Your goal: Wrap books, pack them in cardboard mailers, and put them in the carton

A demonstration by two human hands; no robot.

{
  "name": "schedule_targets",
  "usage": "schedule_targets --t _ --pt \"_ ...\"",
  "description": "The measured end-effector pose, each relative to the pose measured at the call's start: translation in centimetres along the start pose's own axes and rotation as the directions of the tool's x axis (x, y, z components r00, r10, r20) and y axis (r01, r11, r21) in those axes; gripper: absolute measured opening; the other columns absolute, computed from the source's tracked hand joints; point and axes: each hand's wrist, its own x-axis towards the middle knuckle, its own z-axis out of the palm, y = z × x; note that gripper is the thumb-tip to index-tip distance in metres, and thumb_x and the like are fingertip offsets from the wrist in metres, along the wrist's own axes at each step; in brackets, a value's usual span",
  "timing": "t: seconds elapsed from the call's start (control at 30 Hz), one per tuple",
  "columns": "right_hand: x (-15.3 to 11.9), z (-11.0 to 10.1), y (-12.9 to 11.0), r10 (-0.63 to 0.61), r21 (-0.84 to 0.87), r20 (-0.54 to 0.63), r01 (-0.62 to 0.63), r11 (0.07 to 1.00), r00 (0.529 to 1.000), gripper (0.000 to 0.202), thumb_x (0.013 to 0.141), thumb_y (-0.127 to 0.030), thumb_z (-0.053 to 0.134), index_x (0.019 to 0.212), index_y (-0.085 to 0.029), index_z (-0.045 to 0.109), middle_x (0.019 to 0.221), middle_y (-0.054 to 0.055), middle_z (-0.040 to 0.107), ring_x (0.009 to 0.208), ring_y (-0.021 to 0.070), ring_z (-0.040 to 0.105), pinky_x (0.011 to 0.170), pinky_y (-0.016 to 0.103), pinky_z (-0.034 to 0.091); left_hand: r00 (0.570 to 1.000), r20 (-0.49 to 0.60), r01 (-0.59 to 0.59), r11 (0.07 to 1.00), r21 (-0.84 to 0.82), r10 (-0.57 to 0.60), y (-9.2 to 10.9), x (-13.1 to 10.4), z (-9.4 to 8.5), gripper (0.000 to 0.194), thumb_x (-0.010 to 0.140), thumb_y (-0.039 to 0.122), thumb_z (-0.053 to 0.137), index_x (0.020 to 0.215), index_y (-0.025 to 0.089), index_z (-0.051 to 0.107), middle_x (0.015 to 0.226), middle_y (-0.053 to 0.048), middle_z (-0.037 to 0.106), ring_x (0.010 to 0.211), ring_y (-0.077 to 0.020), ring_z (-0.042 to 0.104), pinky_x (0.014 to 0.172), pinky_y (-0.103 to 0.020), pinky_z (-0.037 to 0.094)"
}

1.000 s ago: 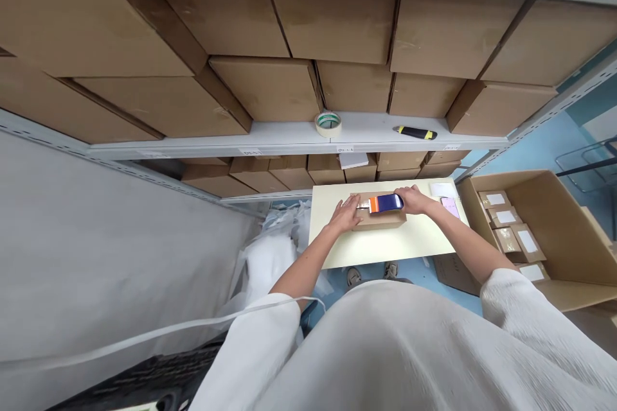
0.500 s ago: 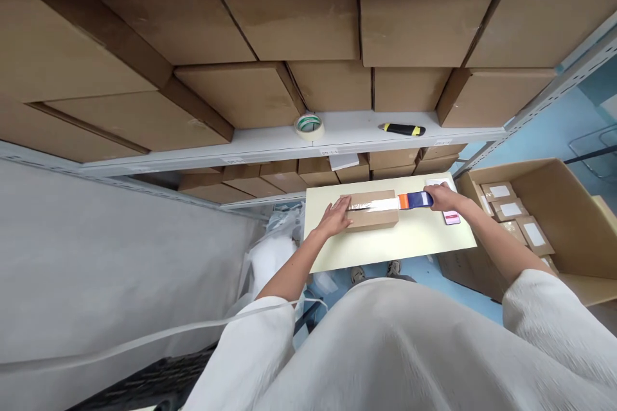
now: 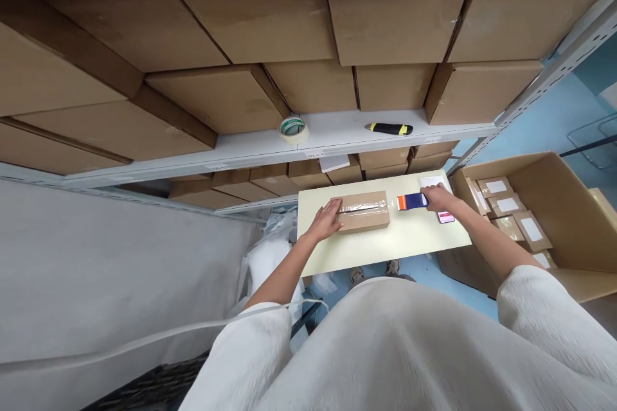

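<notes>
Hands (image 3: pixel 324 220) touch carton (image 3: pixel 364 219) and blue-orange tape dispenser (image 3: pixel 413 201)

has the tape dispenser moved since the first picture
Yes, the tape dispenser moved right across the table, from over the box to past its right end.

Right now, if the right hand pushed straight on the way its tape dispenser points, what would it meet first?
The tape dispenser in the right hand would probably meet the small carton first, though depth is unclear.
</notes>
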Motion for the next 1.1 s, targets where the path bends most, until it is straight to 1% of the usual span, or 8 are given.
schedule_targets --t 0.23,0.4,0.63,0.7,0.83,0.93,1.0,1.1 --pt "4.0 0.3 -4.4 0.033 -0.075 0.05 -0.029 0.997 0.998 0.042 0.087 -0.03 0.075 0.126 -0.017 0.064 0.118 0.02 0.076 0.111 0.0365 0.069 0.104 0.045 0.031 0.994 -0.074 -0.082 0.992 -0.095 0.075 -1.0 0.5 1.1 0.099 0.086 0.032 0.074 0.173 0.021 0.027 0.18 -0.015 0.031 0.169 -0.036 0.023 0.138 -0.053 0.022" --pt "6.3 -1.0 -5.7 0.054 -0.139 0.114 -0.038 0.99 0.992 0.045 0.088 -0.041 0.077 0.125 -0.017 0.068 0.114 0.021 0.077 0.108 0.037 0.071 0.108 0.049 0.032 0.992 -0.095 -0.092 0.984 -0.151 0.078 -0.7 0.4 1.3 0.097 0.086 0.028 0.072 0.173 0.024 0.029 0.18 -0.012 0.031 0.17 -0.0349 0.019 0.139 -0.054 0.021" --pt "8.0 -0.1 -8.8 0.092 -0.143 0.244 -0.058 0.988 0.965 0.041 0.075 -0.024 0.086 0.113 -0.015 0.075 0.113 0.021 0.077 0.109 0.0376 0.074 0.107 0.048 0.04 0.996 -0.069 -0.066 0.983 -0.169 0.055 -0.3 0.4 1.2 0.097 0.087 0.029 0.072 0.173 0.021 0.029 0.181 -0.013 0.029 0.171 -0.0346 0.017 0.14 -0.053 0.02" --pt "7.9 0.8 -8.8 0.129 -0.092 0.255 -0.108 0.99 0.958 0.046 0.074 -0.029 0.088 0.116 -0.017 0.074 0.113 0.019 0.078 0.108 0.0365 0.075 0.103 0.046 0.045 0.997 -0.063 -0.065 0.983 -0.171 0.054 -0.4 0.4 1.2 0.097 0.087 0.029 0.073 0.173 0.021 0.029 0.181 -0.013 0.029 0.171 -0.0345 0.016 0.14 -0.053 0.019" --pt "6.7 2.2 -5.8 0.263 0.154 0.306 -0.321 0.935 0.915 0.066 0.073 -0.057 0.091 0.123 -0.02 0.07 0.114 0.017 0.078 0.103 0.0343 0.076 0.087 0.039 0.053 0.995 -0.076 -0.08 0.982 -0.172 0.068 -0.5 0.3 1.3 0.095 0.087 0.029 0.073 0.172 0.02 0.03 0.181 -0.014 0.03 0.171 -0.0338 0.015 0.14 -0.051 0.018" --pt "5.3 3.3 -3.6 0.364 0.336 0.295 -0.453 0.826 0.883 0.069 0.09 -0.071 0.069 0.132 -0.016 0.066 0.118 0.019 0.078 0.1 0.0326 0.075 0.079 0.036 0.053 0.994 -0.078 -0.085 0.981 -0.176 0.072 -0.6 0.2 1.4 0.095 0.088 0.03 0.072 0.172 0.02 0.029 0.181 -0.015 0.029 0.171 -0.0342 0.015 0.139 -0.053 0.02" --pt "4.3 4.3 -3.3 0.412 0.379 0.236 -0.474 0.795 0.88 0.061 0.102 -0.062 0.051 0.137 -0.014 0.064 0.121 0.021 0.077 0.101 0.0325 0.075 0.08 0.036 0.053 0.994 -0.078 -0.094 0.981 -0.173 0.081 -0.5 0.2 1.4 0.095 0.088 0.029 0.072 0.172 0.021 0.029 0.181 -0.015 0.029 0.171 -0.0345 0.015 0.139 -0.055 0.021" --pt "3.1 6.3 -4.6 0.439 0.354 0.089 -0.44 0.825 0.894 0.049 0.106 -0.043 0.043 0.141 -0.014 0.061 0.129 0.021 0.075 0.111 0.0335 0.072 0.087 0.038 0.051 0.993 -0.073 -0.101 0.982 -0.157 0.091 -0.4 0.2 1.4 0.094 0.088 0.029 0.071 0.172 0.02 0.029 0.18 -0.016 0.029 0.171 -0.0346 0.015 0.139 -0.056 0.021"
